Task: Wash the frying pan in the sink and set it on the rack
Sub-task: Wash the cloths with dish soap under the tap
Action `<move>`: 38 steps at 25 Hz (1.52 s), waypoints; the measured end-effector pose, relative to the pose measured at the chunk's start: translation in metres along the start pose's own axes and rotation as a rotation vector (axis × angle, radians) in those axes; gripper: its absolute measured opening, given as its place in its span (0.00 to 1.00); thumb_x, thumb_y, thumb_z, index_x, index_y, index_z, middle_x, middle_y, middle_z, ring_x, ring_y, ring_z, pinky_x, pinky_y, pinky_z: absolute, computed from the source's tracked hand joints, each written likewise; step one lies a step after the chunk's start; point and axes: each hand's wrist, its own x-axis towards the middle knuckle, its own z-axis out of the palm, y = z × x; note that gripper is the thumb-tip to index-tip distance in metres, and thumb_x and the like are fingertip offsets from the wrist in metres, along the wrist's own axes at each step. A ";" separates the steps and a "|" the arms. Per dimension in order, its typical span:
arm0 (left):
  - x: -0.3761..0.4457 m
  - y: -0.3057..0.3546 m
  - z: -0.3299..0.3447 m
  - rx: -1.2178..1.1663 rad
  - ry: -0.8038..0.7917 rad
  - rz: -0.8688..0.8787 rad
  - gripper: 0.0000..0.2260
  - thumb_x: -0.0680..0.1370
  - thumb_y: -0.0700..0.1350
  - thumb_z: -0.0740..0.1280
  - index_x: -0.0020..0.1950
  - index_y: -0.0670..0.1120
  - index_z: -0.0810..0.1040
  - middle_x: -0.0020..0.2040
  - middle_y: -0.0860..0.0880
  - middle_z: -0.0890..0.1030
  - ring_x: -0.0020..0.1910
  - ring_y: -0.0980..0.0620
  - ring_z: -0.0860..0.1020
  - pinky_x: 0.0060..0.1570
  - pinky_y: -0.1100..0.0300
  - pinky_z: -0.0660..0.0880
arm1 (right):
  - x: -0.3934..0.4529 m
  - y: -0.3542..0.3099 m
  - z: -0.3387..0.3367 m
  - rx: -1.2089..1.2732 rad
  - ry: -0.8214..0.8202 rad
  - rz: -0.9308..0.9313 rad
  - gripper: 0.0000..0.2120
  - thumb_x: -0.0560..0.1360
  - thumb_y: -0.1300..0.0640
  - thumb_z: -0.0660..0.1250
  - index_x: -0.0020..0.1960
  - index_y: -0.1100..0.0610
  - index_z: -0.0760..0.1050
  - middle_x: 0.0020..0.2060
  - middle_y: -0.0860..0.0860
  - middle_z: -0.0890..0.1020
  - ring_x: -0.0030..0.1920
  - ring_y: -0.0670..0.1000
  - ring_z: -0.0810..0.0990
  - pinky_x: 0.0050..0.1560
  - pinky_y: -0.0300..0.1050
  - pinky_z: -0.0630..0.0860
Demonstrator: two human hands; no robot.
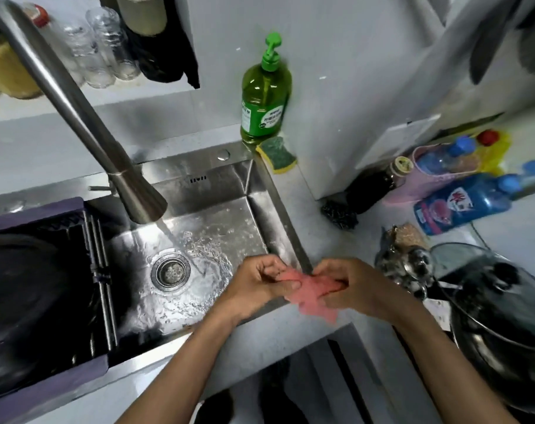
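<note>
Left hand (261,286), right hand (356,287) both pinch pink cloth (310,290) over sink (286,228) rim. Advise: wet under tap (76,117) stream, wring before pan.

A pale grey speckled stone counter (309,191) is seen around a shiny steel sink (260,185). On it are set a tall green soap bottle (264,96), a yellow and green sponge (277,154), a black wire scrubber (339,214) and a blue bottle lying on its side (465,203).
</note>
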 end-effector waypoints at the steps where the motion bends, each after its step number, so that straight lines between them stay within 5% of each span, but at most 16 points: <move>1: -0.002 -0.001 0.009 -0.012 0.030 0.012 0.08 0.69 0.32 0.75 0.41 0.40 0.78 0.37 0.43 0.80 0.37 0.49 0.78 0.41 0.57 0.75 | -0.004 0.004 -0.004 0.023 0.071 0.014 0.15 0.65 0.61 0.79 0.49 0.50 0.81 0.42 0.49 0.86 0.41 0.46 0.83 0.45 0.49 0.81; 5: 0.022 0.018 0.035 -0.083 0.114 0.116 0.10 0.72 0.32 0.73 0.46 0.46 0.77 0.36 0.46 0.79 0.36 0.48 0.76 0.37 0.56 0.74 | -0.010 0.008 -0.044 0.237 0.269 -0.107 0.24 0.68 0.76 0.68 0.52 0.50 0.79 0.47 0.46 0.85 0.50 0.48 0.83 0.47 0.40 0.80; 9: 0.040 0.029 0.039 -0.062 0.089 0.128 0.14 0.74 0.36 0.70 0.54 0.51 0.76 0.39 0.38 0.79 0.37 0.40 0.75 0.35 0.43 0.73 | -0.026 0.012 -0.074 0.352 0.215 -0.142 0.16 0.65 0.58 0.71 0.51 0.44 0.81 0.47 0.46 0.85 0.42 0.48 0.84 0.39 0.41 0.79; 12: 0.026 -0.008 0.050 0.077 0.147 0.042 0.16 0.75 0.34 0.70 0.55 0.53 0.76 0.38 0.44 0.78 0.36 0.47 0.74 0.32 0.52 0.73 | -0.020 0.046 -0.055 0.112 0.114 0.001 0.11 0.70 0.49 0.72 0.52 0.42 0.80 0.46 0.43 0.84 0.42 0.44 0.82 0.38 0.36 0.78; 15: 0.014 -0.058 0.063 0.189 0.448 -0.173 0.17 0.76 0.33 0.68 0.60 0.50 0.74 0.49 0.52 0.80 0.47 0.51 0.79 0.46 0.55 0.80 | 0.002 0.094 0.009 -0.420 0.562 0.032 0.17 0.76 0.63 0.67 0.64 0.53 0.77 0.65 0.52 0.78 0.64 0.52 0.77 0.60 0.47 0.77; 16: 0.011 -0.071 0.063 0.203 0.522 -0.211 0.17 0.77 0.33 0.67 0.61 0.49 0.74 0.52 0.52 0.80 0.51 0.51 0.80 0.52 0.54 0.79 | 0.007 0.108 0.037 -0.545 0.573 -0.012 0.19 0.77 0.63 0.64 0.68 0.58 0.75 0.71 0.56 0.74 0.70 0.56 0.72 0.68 0.53 0.71; 19: 0.006 -0.090 0.059 0.304 0.544 -0.195 0.13 0.77 0.35 0.67 0.57 0.51 0.76 0.50 0.53 0.82 0.51 0.54 0.81 0.54 0.57 0.77 | 0.021 0.143 0.090 -0.770 0.384 -0.083 0.27 0.81 0.50 0.55 0.76 0.62 0.66 0.77 0.57 0.63 0.77 0.59 0.63 0.75 0.59 0.58; 23: 0.009 -0.100 0.045 0.401 0.535 -0.169 0.14 0.75 0.33 0.65 0.53 0.50 0.79 0.49 0.53 0.83 0.49 0.55 0.81 0.55 0.55 0.76 | 0.101 0.124 0.058 -0.804 0.387 -0.068 0.33 0.81 0.41 0.45 0.80 0.58 0.57 0.79 0.56 0.57 0.80 0.58 0.52 0.78 0.57 0.47; 27: 0.020 -0.104 0.031 0.346 0.628 -0.164 0.15 0.75 0.32 0.65 0.53 0.51 0.80 0.48 0.54 0.82 0.45 0.56 0.80 0.48 0.60 0.76 | 0.163 0.086 0.036 -0.758 0.480 -0.055 0.23 0.82 0.52 0.54 0.72 0.63 0.69 0.75 0.60 0.68 0.76 0.59 0.63 0.78 0.56 0.57; 32: 0.029 -0.106 0.021 0.268 0.635 -0.174 0.16 0.76 0.32 0.65 0.51 0.54 0.80 0.45 0.55 0.82 0.40 0.59 0.78 0.37 0.68 0.72 | 0.215 0.081 0.033 -0.797 0.456 -0.092 0.32 0.84 0.50 0.51 0.80 0.60 0.39 0.80 0.58 0.42 0.80 0.56 0.39 0.78 0.50 0.35; 35: 0.026 -0.107 0.013 0.240 0.649 -0.149 0.17 0.76 0.33 0.65 0.50 0.57 0.79 0.44 0.57 0.82 0.38 0.60 0.78 0.35 0.68 0.72 | 0.270 0.057 0.006 -0.844 0.429 -0.087 0.31 0.84 0.48 0.48 0.81 0.55 0.37 0.81 0.56 0.43 0.80 0.56 0.39 0.78 0.51 0.35; 38: 0.011 -0.100 0.009 0.263 0.663 -0.131 0.14 0.77 0.34 0.66 0.48 0.55 0.80 0.45 0.60 0.82 0.42 0.60 0.79 0.41 0.68 0.73 | 0.217 0.084 0.020 -0.856 0.391 -0.116 0.33 0.83 0.51 0.50 0.80 0.49 0.33 0.81 0.55 0.40 0.80 0.56 0.37 0.78 0.54 0.36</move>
